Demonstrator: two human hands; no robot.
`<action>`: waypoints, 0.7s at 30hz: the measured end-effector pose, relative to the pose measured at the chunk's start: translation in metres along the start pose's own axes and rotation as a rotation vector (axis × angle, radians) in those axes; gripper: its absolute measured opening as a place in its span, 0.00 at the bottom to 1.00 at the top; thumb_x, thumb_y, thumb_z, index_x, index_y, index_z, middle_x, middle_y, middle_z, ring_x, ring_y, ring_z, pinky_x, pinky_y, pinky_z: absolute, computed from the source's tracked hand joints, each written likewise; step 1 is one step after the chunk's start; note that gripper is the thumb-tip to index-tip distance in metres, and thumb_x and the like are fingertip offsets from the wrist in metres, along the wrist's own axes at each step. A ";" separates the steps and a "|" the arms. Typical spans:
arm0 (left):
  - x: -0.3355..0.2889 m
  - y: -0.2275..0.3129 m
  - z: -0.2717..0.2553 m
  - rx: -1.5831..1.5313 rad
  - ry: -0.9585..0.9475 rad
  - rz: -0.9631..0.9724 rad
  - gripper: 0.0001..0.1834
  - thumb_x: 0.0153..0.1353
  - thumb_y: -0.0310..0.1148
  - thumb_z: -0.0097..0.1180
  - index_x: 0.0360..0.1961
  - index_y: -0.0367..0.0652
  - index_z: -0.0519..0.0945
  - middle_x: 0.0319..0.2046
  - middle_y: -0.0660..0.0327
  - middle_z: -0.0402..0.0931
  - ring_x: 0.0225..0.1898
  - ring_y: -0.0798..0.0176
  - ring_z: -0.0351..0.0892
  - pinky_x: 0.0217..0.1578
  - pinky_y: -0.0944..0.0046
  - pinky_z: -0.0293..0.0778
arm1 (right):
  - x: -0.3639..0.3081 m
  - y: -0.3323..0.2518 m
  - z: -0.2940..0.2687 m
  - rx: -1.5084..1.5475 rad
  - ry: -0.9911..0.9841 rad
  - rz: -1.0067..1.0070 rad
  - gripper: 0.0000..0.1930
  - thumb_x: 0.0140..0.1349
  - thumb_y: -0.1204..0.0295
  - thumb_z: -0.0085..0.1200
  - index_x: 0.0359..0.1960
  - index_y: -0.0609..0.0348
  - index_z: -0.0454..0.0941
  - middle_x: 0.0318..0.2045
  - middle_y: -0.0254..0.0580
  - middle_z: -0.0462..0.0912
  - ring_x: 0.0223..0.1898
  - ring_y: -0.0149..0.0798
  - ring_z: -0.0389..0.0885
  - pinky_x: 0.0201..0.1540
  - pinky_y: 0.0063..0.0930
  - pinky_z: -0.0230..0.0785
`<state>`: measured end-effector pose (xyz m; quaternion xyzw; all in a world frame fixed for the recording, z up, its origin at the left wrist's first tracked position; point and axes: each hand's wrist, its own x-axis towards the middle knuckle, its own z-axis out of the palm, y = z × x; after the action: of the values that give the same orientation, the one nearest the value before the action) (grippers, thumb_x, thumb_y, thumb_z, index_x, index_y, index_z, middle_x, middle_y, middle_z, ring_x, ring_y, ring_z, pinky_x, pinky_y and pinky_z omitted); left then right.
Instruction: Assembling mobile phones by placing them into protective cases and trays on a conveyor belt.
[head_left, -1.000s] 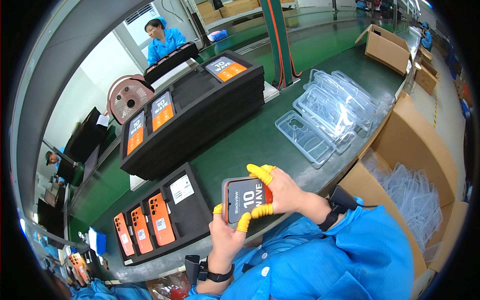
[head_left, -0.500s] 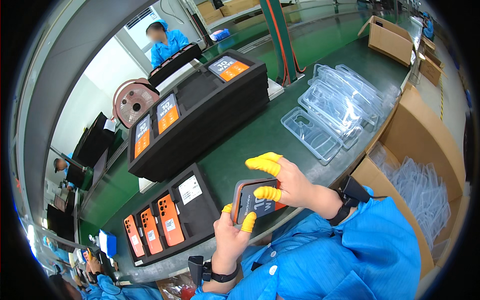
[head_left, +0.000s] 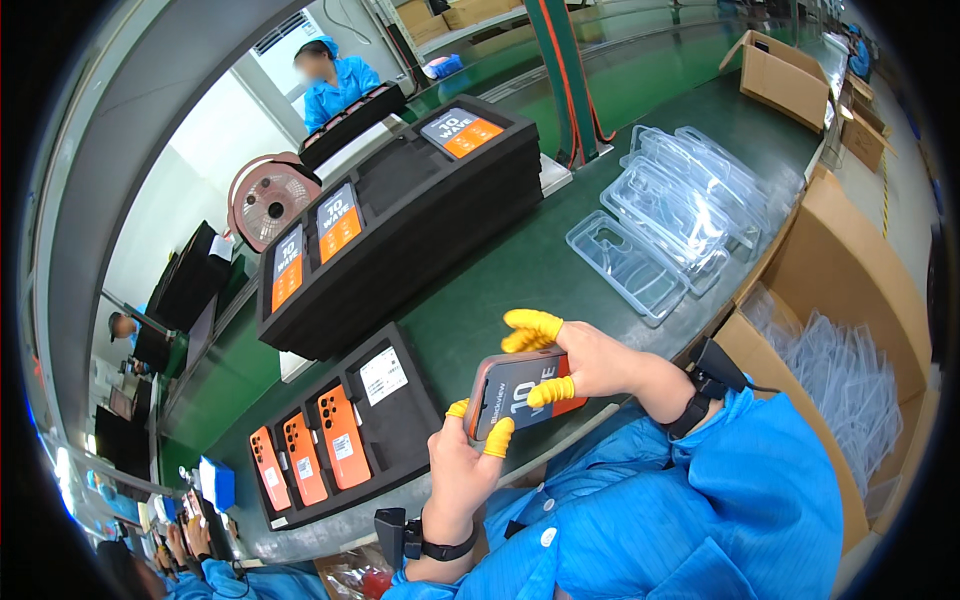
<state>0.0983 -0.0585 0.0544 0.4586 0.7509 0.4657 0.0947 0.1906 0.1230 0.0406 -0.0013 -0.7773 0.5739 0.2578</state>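
Phone (head_left: 520,392) between 2 hands (head_left: 600,365)

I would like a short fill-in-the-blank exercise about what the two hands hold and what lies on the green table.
1. Both hands hold one ____ between them.
2. The finger cots on the right hand are ____.
3. The tray near the left hand holds ____ orange phones.
4. The clear cases lie to the person's ____.

Missing words: phone; yellow; three; right
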 end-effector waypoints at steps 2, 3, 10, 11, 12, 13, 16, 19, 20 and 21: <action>0.002 -0.002 0.003 -0.051 0.066 0.017 0.15 0.47 0.31 0.59 0.34 0.33 0.71 0.23 0.51 0.76 0.26 0.57 0.79 0.26 0.67 0.70 | -0.007 0.010 -0.009 -0.150 -0.072 0.141 0.26 0.42 0.60 0.63 0.40 0.65 0.73 0.35 0.48 0.77 0.39 0.42 0.76 0.41 0.29 0.67; 0.000 -0.002 0.003 -0.053 0.068 0.011 0.15 0.47 0.31 0.59 0.34 0.33 0.71 0.23 0.51 0.76 0.26 0.57 0.79 0.26 0.67 0.70 | -0.011 0.012 -0.010 -0.295 -0.135 0.290 0.26 0.41 0.61 0.64 0.40 0.65 0.73 0.33 0.48 0.78 0.36 0.40 0.77 0.39 0.27 0.68; 0.004 -0.015 0.007 -0.011 0.170 0.027 0.12 0.49 0.28 0.58 0.33 0.33 0.72 0.22 0.52 0.77 0.26 0.62 0.79 0.27 0.69 0.70 | -0.020 0.005 0.008 -0.611 0.066 0.126 0.23 0.40 0.60 0.63 0.35 0.64 0.74 0.25 0.49 0.78 0.27 0.44 0.78 0.31 0.26 0.70; 0.005 -0.018 0.005 -0.025 0.184 0.022 0.11 0.49 0.28 0.58 0.32 0.33 0.72 0.21 0.53 0.77 0.25 0.63 0.78 0.27 0.69 0.70 | -0.020 0.005 0.009 -0.610 0.067 0.121 0.23 0.40 0.60 0.63 0.35 0.64 0.74 0.25 0.49 0.78 0.27 0.44 0.78 0.31 0.26 0.70; 0.006 -0.019 -0.003 -0.050 0.036 -0.123 0.16 0.50 0.29 0.58 0.38 0.34 0.71 0.32 0.54 0.77 0.34 0.64 0.77 0.35 0.69 0.69 | -0.020 0.006 0.008 -0.573 0.067 0.134 0.23 0.42 0.58 0.62 0.36 0.62 0.74 0.25 0.49 0.78 0.27 0.44 0.78 0.31 0.28 0.69; 0.006 -0.022 -0.005 -0.049 0.047 -0.121 0.16 0.50 0.29 0.58 0.38 0.34 0.71 0.32 0.54 0.77 0.34 0.64 0.77 0.35 0.69 0.69 | -0.020 0.007 0.007 -0.535 0.066 0.146 0.23 0.43 0.57 0.60 0.36 0.61 0.74 0.24 0.49 0.78 0.27 0.44 0.78 0.30 0.30 0.69; -0.001 -0.048 -0.003 -0.816 -0.308 -0.064 0.31 0.49 0.34 0.60 0.53 0.39 0.61 0.52 0.60 0.62 0.53 0.64 0.60 0.52 0.63 0.57 | -0.023 -0.003 0.011 -0.083 0.045 0.216 0.19 0.44 0.64 0.62 0.35 0.63 0.74 0.26 0.44 0.79 0.29 0.34 0.78 0.33 0.24 0.69; -0.017 -0.028 0.026 -0.393 -0.313 -0.001 0.28 0.47 0.31 0.60 0.50 0.36 0.65 0.47 0.57 0.67 0.49 0.64 0.65 0.50 0.64 0.60 | -0.022 -0.006 0.026 0.417 0.079 0.190 0.16 0.44 0.71 0.63 0.35 0.64 0.74 0.28 0.37 0.79 0.32 0.26 0.75 0.36 0.21 0.68; -0.019 -0.030 0.030 -0.397 -0.317 0.001 0.28 0.47 0.31 0.60 0.50 0.36 0.65 0.47 0.57 0.67 0.49 0.64 0.65 0.50 0.64 0.60 | -0.022 -0.006 0.032 0.438 0.093 0.152 0.15 0.46 0.72 0.62 0.34 0.64 0.74 0.30 0.35 0.79 0.33 0.24 0.73 0.37 0.21 0.68; -0.021 -0.035 0.035 -0.429 -0.314 -0.065 0.25 0.49 0.28 0.58 0.49 0.36 0.66 0.45 0.59 0.68 0.48 0.64 0.66 0.48 0.64 0.62 | -0.022 -0.005 0.038 0.431 0.096 0.153 0.15 0.46 0.72 0.62 0.34 0.64 0.74 0.30 0.35 0.79 0.33 0.24 0.73 0.37 0.21 0.68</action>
<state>0.1090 -0.0587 0.0021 0.4702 0.6256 0.5340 0.3199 0.1955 0.0806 0.0290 -0.0327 -0.6213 0.7436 0.2446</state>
